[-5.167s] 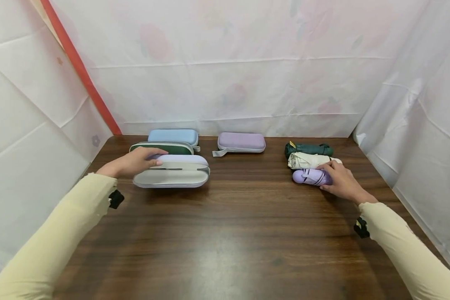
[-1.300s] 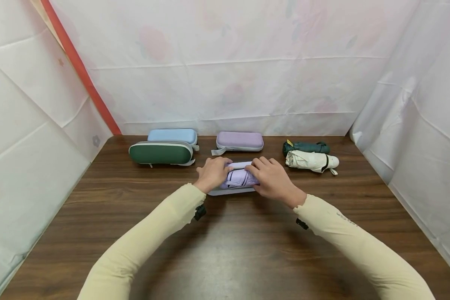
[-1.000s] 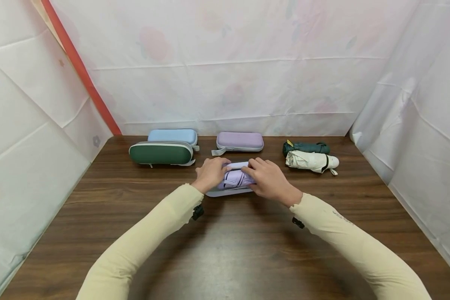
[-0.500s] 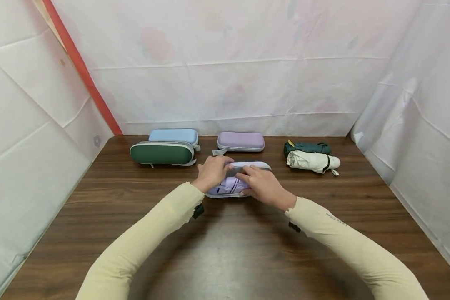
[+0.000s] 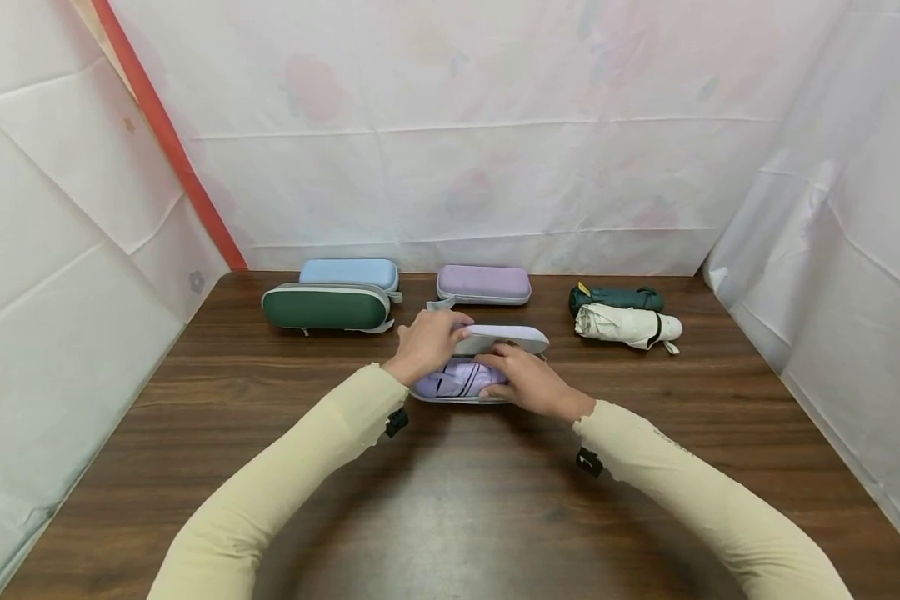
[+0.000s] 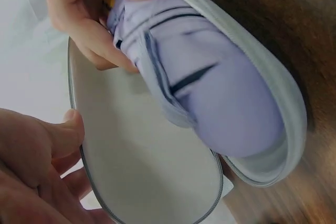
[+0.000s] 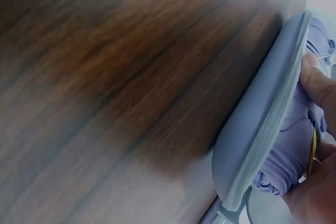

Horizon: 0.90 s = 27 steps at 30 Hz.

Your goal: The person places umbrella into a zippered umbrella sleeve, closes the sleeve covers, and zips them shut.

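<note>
A pale lavender zip case [image 5: 521,336] stands unzipped at the middle of the table, its light grey inside showing. A folded purple umbrella [image 6: 226,87] lies in the case's lower half, its rounded end toward the left. My left hand [image 5: 426,346] pinches the raised lid's edge between thumb and fingers, near its left end. My right hand [image 5: 531,382] grips the umbrella toward its right end; in the right wrist view the thumb [image 7: 315,80] presses on its fabric beside the zip rim. The palm hides part of the umbrella.
Behind stand a green case [image 5: 326,307], a light blue case [image 5: 348,272] and a mauve case [image 5: 485,283]. To the right lie a cream folded umbrella [image 5: 621,323] and a dark green one [image 5: 617,298]. White sheets [image 5: 450,192] wall the table [image 5: 435,517].
The case came from the left and the purple umbrella from the right to the middle. Over the last half second the lid has tilted up and the umbrella sits lower in the case.
</note>
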Each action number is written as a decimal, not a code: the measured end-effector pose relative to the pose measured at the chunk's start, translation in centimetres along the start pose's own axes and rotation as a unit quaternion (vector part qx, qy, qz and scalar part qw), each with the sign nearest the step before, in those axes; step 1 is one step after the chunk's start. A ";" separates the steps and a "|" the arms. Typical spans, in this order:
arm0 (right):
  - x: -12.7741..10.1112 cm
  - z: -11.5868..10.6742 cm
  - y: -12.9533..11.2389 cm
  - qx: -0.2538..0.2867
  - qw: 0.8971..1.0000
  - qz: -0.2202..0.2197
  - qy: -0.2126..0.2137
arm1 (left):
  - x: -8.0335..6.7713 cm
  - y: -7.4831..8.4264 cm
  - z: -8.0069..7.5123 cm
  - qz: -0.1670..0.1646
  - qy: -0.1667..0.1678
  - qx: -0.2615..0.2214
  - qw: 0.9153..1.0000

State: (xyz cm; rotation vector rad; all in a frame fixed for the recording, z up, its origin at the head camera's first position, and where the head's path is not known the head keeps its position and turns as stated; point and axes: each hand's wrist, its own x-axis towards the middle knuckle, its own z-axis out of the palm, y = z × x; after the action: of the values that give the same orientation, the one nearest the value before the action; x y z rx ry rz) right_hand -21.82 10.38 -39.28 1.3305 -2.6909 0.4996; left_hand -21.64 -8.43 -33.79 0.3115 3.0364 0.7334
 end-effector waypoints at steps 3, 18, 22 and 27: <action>0.0 0.1 0.2 0.020 1.000 0.020 -0.012 | -0.1 0.2 0.2 0.001 -0.004 -0.003 1.000; -1.2 -3.1 1.0 0.075 0.994 -0.015 -0.075 | -0.2 -0.2 0.6 0.008 0.007 -0.006 1.000; -2.3 -5.4 2.0 0.119 0.990 -0.048 -0.052 | -0.2 -0.3 0.7 0.008 0.007 -0.007 1.000; -3.2 -7.6 3.2 0.137 0.989 -0.027 0.045 | -0.3 -0.4 0.7 0.015 0.010 -0.005 1.000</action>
State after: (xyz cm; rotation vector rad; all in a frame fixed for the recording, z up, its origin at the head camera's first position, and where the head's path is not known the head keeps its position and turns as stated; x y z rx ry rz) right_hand -22.79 17.11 -33.62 1.4014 -2.5752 0.9280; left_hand -21.35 -8.55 -34.64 0.3508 3.0524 0.7591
